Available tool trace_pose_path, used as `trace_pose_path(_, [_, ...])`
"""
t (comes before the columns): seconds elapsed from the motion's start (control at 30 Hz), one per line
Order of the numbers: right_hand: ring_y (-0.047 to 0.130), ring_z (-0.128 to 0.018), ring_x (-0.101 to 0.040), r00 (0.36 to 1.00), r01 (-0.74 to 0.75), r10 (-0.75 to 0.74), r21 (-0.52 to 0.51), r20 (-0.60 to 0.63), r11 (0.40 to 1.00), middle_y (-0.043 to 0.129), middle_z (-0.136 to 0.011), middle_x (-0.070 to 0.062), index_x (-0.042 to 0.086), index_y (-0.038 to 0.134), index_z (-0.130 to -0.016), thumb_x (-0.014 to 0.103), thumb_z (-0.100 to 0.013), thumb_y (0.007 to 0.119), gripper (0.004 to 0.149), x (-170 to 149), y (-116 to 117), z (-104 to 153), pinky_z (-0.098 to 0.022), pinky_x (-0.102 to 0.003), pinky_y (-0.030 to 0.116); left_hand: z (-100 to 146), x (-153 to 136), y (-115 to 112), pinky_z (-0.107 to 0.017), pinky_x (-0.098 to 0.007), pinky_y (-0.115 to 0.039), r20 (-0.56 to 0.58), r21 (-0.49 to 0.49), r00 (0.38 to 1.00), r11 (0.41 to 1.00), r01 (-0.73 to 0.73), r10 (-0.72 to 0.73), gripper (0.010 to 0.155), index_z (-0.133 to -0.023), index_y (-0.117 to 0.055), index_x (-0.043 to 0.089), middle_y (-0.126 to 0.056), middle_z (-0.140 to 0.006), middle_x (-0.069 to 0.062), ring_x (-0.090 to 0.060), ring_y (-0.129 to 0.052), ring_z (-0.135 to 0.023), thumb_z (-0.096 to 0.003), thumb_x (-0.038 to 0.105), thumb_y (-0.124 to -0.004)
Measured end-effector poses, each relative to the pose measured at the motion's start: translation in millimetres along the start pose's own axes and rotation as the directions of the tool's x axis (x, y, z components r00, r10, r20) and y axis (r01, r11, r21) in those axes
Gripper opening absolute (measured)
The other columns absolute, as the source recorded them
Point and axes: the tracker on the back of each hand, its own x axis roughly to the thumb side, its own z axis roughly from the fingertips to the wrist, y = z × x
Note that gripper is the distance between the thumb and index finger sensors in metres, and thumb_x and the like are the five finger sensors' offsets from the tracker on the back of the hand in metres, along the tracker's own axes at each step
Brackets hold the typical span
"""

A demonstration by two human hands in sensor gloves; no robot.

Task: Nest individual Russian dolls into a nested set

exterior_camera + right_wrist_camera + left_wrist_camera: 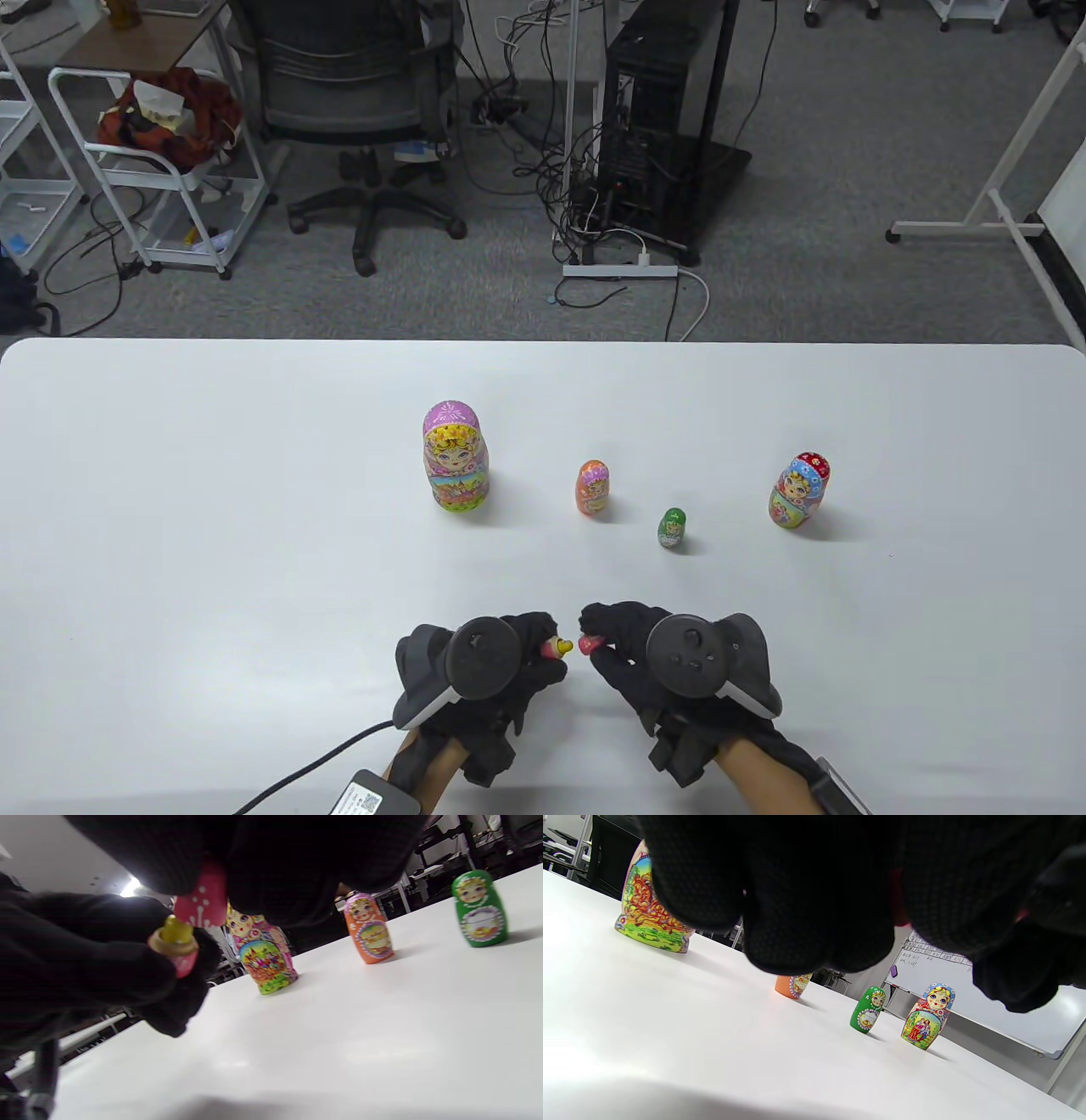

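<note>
My left hand (509,654) pinches the pink bottom half (551,649) of a small doll, with a tiny yellow doll (174,931) seated in it. My right hand (619,641) pinches the matching pink top half (588,645), held just beside the bottom half; it also shows in the right wrist view (201,902). On the table (212,526) stand a large purple-headed doll (456,457), an orange doll (593,487), a small green doll (672,527) and a blue-and-red doll (798,491).
The four standing dolls form a loose row across the table's middle, well beyond my hands. A cable and small box (373,794) lie by my left wrist at the near edge. Beyond the table are a chair, a computer tower and carts.
</note>
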Motion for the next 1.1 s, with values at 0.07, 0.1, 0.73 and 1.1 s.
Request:
trace_pose_path(0.07, [0.093,-0.066,-0.020,1.000,0.006,-0.006,0.000,0.012,1.000,0.082,-0.089,-0.002,0.028,0.067,-0.090,0.040,-0.046,0.082,0.049,2,1,0,-0.052,-0.041,0.081,0,3,1,-0.053,-0.039,-0.088,0.012,0.004,1.000,1.000,0.007,-0.007,0.062,-0.085,-0.083,0.022,-0.104,-0.066,0.006,-0.009,-0.104,-0.055,-0.0333,0.054,-0.091])
trace_pose_path(0.1, [0.093,-0.067,-0.019,1.000,0.000,0.000,0.003,0.017,1.000,0.082,-0.089,-0.002,0.028,0.066,-0.091,0.040,-0.046,0.082,0.049,3,1,0,-0.052,-0.041,0.081,0,4,1,-0.053,-0.039,-0.088,0.015,0.005,1.000,1.000,0.004,-0.004,0.061,-0.085,-0.082,0.022,-0.104,-0.067,0.006,-0.009,-0.104,-0.055,-0.0334,0.054,-0.091])
trace_pose_path(0.73, [0.092,-0.067,-0.019,0.999,0.010,-0.011,0.024,0.041,1.000,0.081,-0.090,-0.001,0.029,0.066,-0.090,0.040,-0.046,0.082,0.048,5,4,1,-0.054,-0.041,0.080,3,12,1,-0.053,-0.039,-0.088,0.051,0.032,0.998,0.999,0.037,-0.039,0.062,-0.083,-0.083,0.023,-0.103,-0.065,0.007,-0.008,-0.104,-0.054,-0.0317,0.056,-0.092])
trace_pose_path(1.1, [0.093,-0.066,-0.019,0.998,0.019,-0.019,-0.014,0.055,1.000,0.082,-0.089,-0.002,0.028,0.067,-0.090,0.039,-0.046,0.082,0.048,9,4,3,-0.053,-0.041,0.080,5,14,6,-0.051,-0.039,-0.089,0.051,0.073,0.997,0.996,0.056,-0.060,0.062,-0.080,-0.084,0.022,-0.104,-0.061,0.007,-0.008,-0.104,-0.051,-0.0300,0.056,-0.094])
